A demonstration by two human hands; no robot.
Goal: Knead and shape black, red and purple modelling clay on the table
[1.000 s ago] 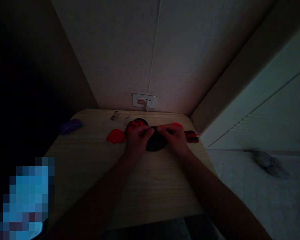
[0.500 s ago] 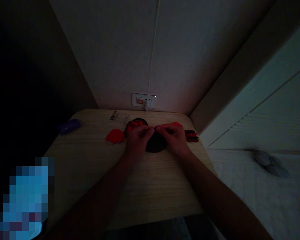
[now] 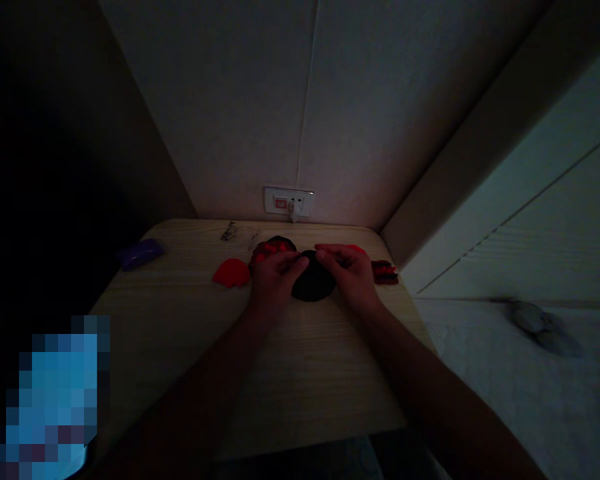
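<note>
A black, flat, round piece [image 3: 313,281], soft-looking like modelling clay, is between my two hands over the wooden table. My left hand [image 3: 276,280] pinches its upper left edge between thumb and fingers. At the upper right edge my right hand [image 3: 351,272] pinches it the same way. The piece's top edge shows in the small gap between the thumbs. Behind my left hand lies a dark round piece with red lumps [image 3: 270,250], partly covered. A red flat piece [image 3: 231,273] rests to its left. Another red piece [image 3: 356,249] peeks out behind my right hand.
Right of my right hand lies a dark-and-red layered piece [image 3: 385,272]. A purple packet [image 3: 141,254] sits at the table's left edge, and a clear wrapper [image 3: 229,231] near the back. Behind the table is a wall socket [image 3: 289,201] with a plug. A blurred screen [image 3: 63,393] glows lower left.
My fingertips have moved slightly apart, and the black piece's top edge now shows between them. Its lower edge sits a little higher. The other pieces stay where they were.
</note>
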